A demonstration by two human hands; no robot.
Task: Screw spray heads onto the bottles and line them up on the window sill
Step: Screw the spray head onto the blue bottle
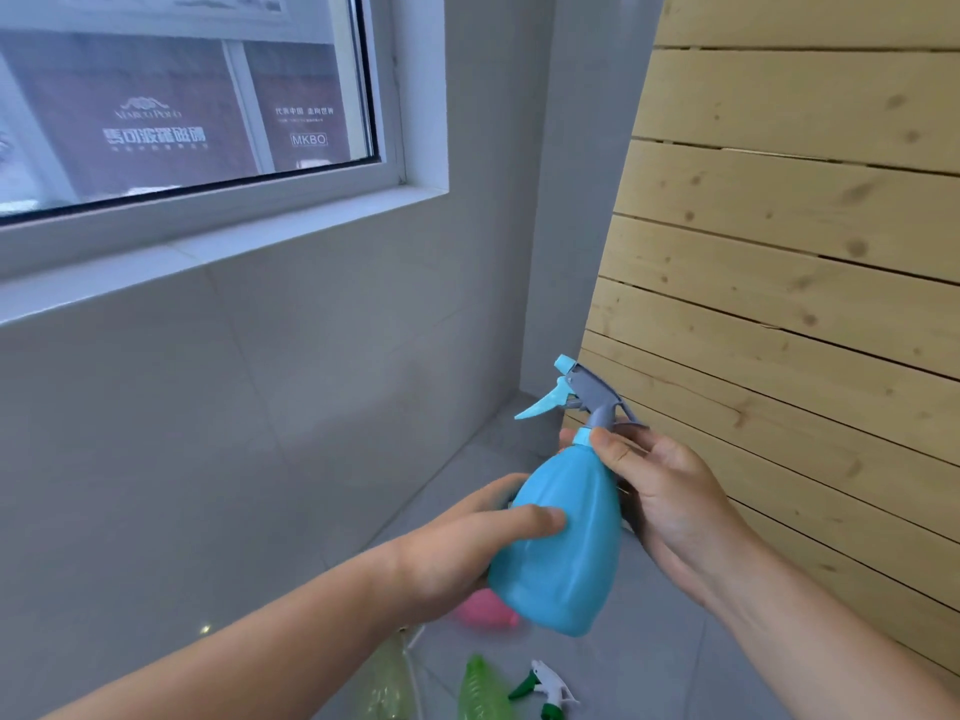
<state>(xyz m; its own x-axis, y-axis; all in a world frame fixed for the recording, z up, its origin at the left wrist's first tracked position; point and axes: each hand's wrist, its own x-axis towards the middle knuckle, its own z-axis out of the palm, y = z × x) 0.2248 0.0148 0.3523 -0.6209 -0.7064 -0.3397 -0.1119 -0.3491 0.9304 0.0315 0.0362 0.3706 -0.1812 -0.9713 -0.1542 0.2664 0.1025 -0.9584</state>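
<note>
A blue bottle [561,543] is held tilted in front of me, with a grey and light-blue spray head [587,392] sitting on its neck. My left hand [467,543] wraps around the bottle's body. My right hand [670,496] pinches the blue collar at the neck, thumb on top. The white window sill [208,252] runs across the upper left with nothing standing on it. On the floor below lie a pink bottle [485,613], partly hidden, two green bottles [480,691] [387,683], and a loose white and green spray head [545,688].
A grey tiled wall [234,407] lies under the window. A light wooden slatted panel [779,252] leans close on the right. The floor is grey tile [649,667].
</note>
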